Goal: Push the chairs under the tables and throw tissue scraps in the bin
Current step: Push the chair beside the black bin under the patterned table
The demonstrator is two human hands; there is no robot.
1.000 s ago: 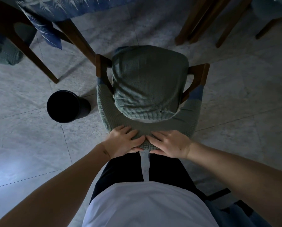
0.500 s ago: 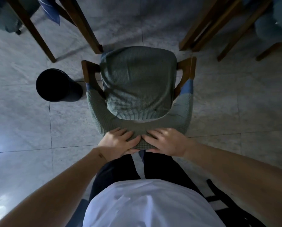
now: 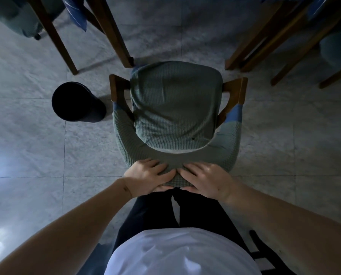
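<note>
Squarely behind the green-covered armchair (image 3: 175,108), left hand (image 3: 149,176) and right hand (image 3: 204,180) grip its backrest top, fingers curled over, to steer it between the table legs (image 3: 114,36); black bin (image 3: 76,102) stands just beside.

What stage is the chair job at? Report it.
Done: nothing that shows. In hand: left hand and right hand grip the back of the green chair, which faces the gap between the wooden table legs but is not yet under. Left: push it in; no tissue scraps show near the black bin.
</note>
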